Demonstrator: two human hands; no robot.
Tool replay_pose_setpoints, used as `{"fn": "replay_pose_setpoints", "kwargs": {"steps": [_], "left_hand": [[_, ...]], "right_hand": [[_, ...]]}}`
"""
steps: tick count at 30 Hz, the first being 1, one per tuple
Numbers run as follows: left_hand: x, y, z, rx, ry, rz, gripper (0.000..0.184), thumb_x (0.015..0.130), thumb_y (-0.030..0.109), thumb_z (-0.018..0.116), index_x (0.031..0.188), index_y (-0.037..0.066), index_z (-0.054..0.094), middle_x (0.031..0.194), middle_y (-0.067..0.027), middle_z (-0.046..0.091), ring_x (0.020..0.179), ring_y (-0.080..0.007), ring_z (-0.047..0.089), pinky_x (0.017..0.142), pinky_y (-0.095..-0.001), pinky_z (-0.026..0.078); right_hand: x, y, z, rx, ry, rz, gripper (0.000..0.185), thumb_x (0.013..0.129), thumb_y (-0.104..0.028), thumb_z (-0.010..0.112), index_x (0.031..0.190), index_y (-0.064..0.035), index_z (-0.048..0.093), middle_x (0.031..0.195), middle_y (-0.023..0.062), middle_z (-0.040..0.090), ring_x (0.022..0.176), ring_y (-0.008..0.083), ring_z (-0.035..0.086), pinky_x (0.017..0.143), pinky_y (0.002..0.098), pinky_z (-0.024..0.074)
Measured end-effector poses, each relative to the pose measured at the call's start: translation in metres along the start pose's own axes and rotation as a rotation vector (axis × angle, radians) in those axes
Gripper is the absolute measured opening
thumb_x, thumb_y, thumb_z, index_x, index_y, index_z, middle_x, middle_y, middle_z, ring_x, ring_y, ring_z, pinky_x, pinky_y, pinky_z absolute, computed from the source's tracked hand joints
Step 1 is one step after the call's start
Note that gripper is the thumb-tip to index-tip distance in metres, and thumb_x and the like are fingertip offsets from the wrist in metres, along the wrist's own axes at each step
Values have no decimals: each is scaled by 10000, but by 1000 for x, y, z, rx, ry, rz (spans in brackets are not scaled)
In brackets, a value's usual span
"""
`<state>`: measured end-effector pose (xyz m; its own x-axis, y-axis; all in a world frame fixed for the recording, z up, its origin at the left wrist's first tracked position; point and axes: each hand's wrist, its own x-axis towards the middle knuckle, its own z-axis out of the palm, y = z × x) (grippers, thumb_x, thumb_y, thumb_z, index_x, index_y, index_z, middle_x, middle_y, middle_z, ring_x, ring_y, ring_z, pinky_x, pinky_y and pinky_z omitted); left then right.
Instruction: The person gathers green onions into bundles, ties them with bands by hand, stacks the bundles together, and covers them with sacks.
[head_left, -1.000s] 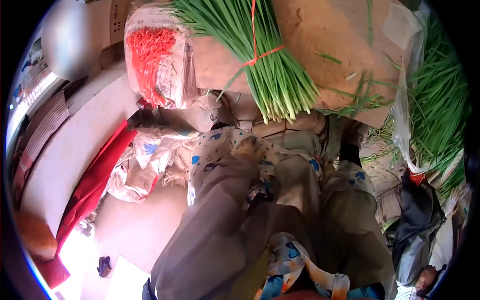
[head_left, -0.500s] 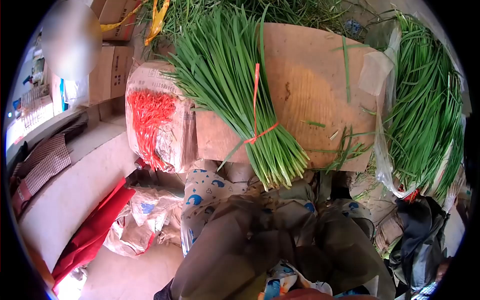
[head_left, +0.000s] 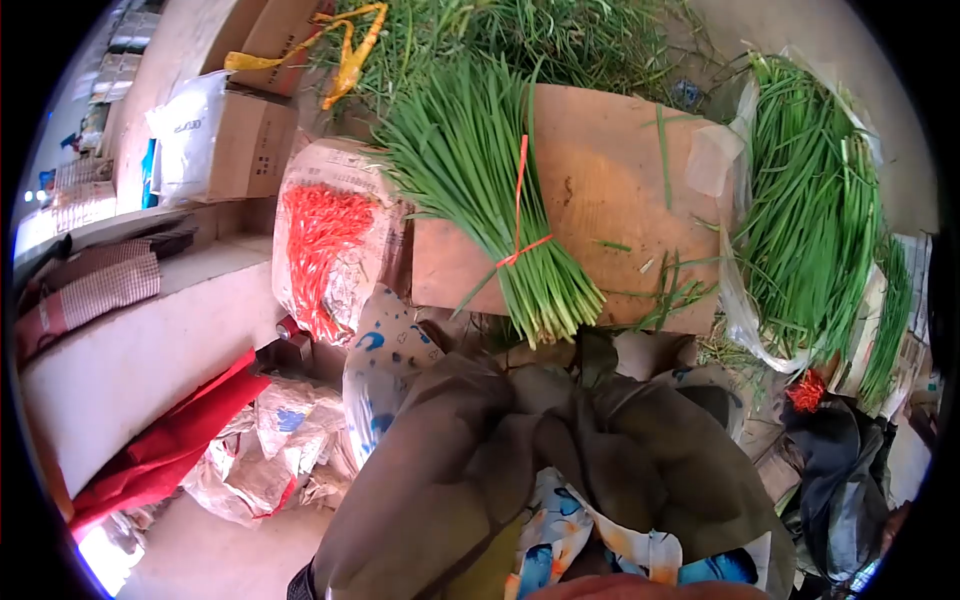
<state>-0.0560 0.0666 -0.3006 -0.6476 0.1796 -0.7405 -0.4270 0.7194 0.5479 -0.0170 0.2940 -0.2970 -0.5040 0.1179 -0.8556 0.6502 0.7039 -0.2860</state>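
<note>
Neither my left hand nor my right hand can be made out. A bunch of long green leaves [head_left: 480, 190] lies slantwise on the wooden board [head_left: 620, 160], its pale cut ends toward me. One red tie [head_left: 524, 251] goes around the lower part, and a loose end of it runs up over the leaves. Left of the board, a heap of red ties [head_left: 325, 245] rests on a paper-wrapped stack [head_left: 385, 190]. My lap, in brown trousers [head_left: 430, 460], shows below the board.
More green leaves [head_left: 810, 220] lie in clear plastic at the right, with a red bundle [head_left: 806, 391] below. Loose greens [head_left: 560, 40] cover the ground behind the board. Cardboard boxes [head_left: 262, 148], a ledge [head_left: 170, 320] and red cloth [head_left: 175, 450] are at the left.
The view has tilted up and shifted, so the board and bunch sit lower in it and more greens show behind. The bunch keeps its place on the board. My legs have shifted.
</note>
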Motion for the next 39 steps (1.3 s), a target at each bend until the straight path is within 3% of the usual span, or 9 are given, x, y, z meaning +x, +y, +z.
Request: {"fn": "replay_pose_setpoints", "kwargs": {"steps": [10,15,18,21,24,30,33,37,39], "left_hand": [[-91,23,-58,80,78,427,327,818,232,545,1108,80,535,1035,-127,580,942,-280,565,794,-364,450],[-198,20,-117,128,191,626,310,817,207,548,1101,84,546,1024,-118,589,936,-271,570,797,-355,450],[-279,4,-154,106,385,689,301,816,193,550,1098,86,552,1018,-112,594,933,-266,573,798,-350,450],[-341,-31,-159,-144,605,722,308,841,205,544,1119,70,535,1006,-139,599,932,-287,572,818,-357,446],[-377,-61,-150,-212,749,611,300,844,184,537,1117,61,550,1015,-132,609,956,-264,577,850,-348,443],[-385,-82,-101,-636,886,604,333,849,248,571,1103,33,555,1023,-114,600,974,-207,564,857,-328,436],[-374,-86,-97,-1038,970,710,370,838,182,603,1161,31,505,982,-57,586,908,-133,541,833,-281,435],[-385,-120,-106,-1344,906,724,475,803,103,644,1233,50,448,965,-31,558,896,-96,517,803,-241,428],[-380,-145,-107,-1297,963,720,628,794,148,660,1327,94,333,1019,-38,536,913,-96,504,812,-254,419]], "right_hand": [[-39,-46,-11,-499,-253,-404,332,791,-339,555,943,-58,643,854,125,646,684,250,617,602,327,468],[-183,-201,-102,-896,-358,-821,288,800,-327,539,858,-75,666,807,103,652,692,257,621,640,321,471],[-204,-265,-116,-458,587,-866,319,789,-324,568,968,-70,642,885,152,643,831,255,610,729,355,478],[-172,-320,-77,-458,926,-890,395,764,-310,617,1074,-66,586,899,156,634,830,264,609,763,339,476],[-96,-347,-33,-183,408,-1137,545,755,-324,636,1210,-73,474,1023,144,593,912,264,582,804,343,464],[-52,-354,-69,46,-594,-508,543,783,-345,614,1218,-57,462,1128,126,547,1012,251,543,855,363,443],[-215,-368,-33,31,-457,-924,551,804,-333,593,1254,-64,423,1158,115,519,995,230,548,862,354,449],[-312,-361,46,438,-860,-708,545,828,-358,557,1254,-55,408,1119,131,520,952,241,559,847,360,462],[-343,-358,94,201,-1423,-388,489,809,-281,586,1199,-52,401,1072,151,532,886,262,581,754,381,510]]}}
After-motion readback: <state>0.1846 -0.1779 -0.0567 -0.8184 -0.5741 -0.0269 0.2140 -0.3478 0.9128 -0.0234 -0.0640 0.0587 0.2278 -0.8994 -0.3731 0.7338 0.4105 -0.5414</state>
